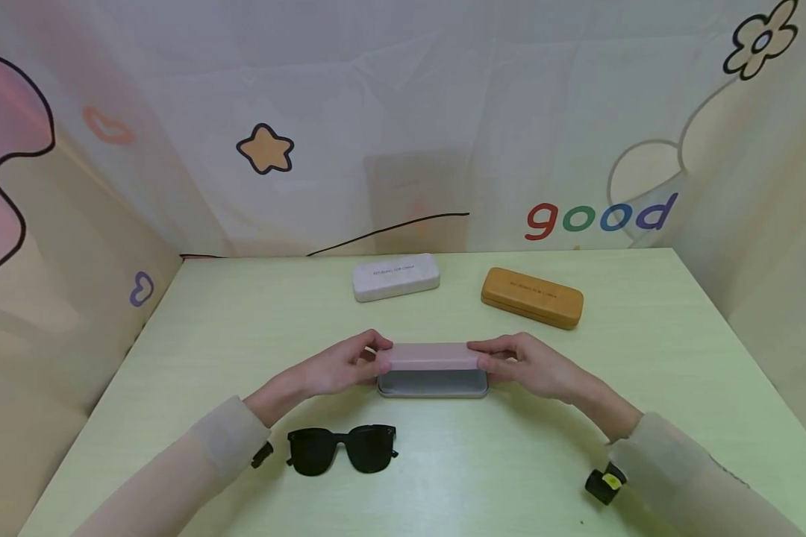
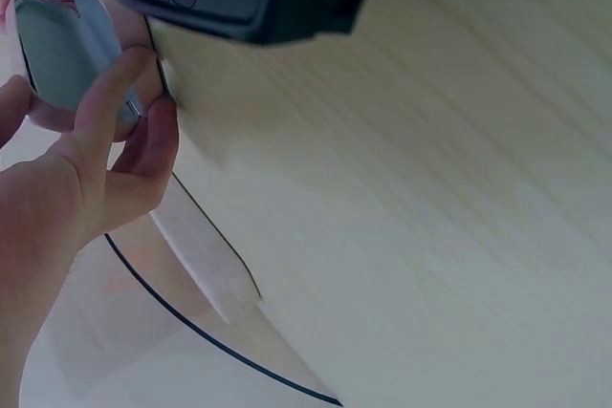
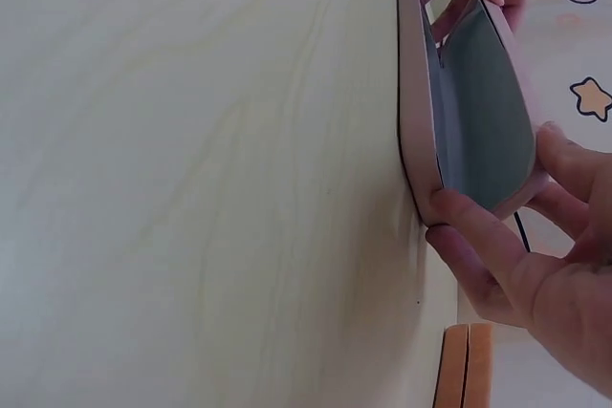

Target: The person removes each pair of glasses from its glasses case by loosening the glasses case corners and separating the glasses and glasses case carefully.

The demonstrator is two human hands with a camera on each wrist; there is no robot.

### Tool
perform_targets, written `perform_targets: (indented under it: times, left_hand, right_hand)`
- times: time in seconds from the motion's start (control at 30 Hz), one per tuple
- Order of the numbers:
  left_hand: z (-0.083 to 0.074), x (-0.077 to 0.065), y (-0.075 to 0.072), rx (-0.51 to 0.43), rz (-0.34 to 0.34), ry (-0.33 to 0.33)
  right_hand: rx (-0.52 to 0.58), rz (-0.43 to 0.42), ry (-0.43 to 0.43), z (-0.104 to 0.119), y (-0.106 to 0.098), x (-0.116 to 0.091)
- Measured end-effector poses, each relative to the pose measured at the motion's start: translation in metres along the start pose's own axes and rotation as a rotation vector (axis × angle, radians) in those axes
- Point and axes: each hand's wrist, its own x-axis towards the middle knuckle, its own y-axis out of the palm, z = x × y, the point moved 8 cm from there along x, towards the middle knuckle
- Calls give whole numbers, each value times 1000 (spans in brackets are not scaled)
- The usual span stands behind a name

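A pink glasses case (image 1: pixel 433 356) with a grey lining sits in the middle of the table, its lid partly raised and its opening facing me. My left hand (image 1: pixel 349 364) grips the left end of it, and my right hand (image 1: pixel 533 365) holds the right end. In the right wrist view the case (image 3: pixel 488 102) gapes, and the lining inside shows no contents. Thumb and fingers of each hand lie on both the lid and the base. Black sunglasses (image 1: pixel 369 450) rest on the table, nearer to me and left of the case, close to my left forearm.
Behind the pink case lie a closed white glasses case (image 1: pixel 396 277) and, to its right, a closed orange-brown one (image 1: pixel 532 298). The pale wooden table (image 1: pixel 483 477) ends at a printed cloth backdrop (image 1: pixel 309 89). A black device (image 1: pixel 604 483) hangs at my right cuff.
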Motion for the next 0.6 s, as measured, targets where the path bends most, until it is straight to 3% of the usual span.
perform_targets:
  times: [0.3,0.6]
  left_hand:
    - [-3,1,1,118,-10,66]
    - [-12,2,8,339,-48,123]
  right_hand:
    - [-153,-56,-53,2,3,1]
    - [-351,-120,-58,11,9,4]
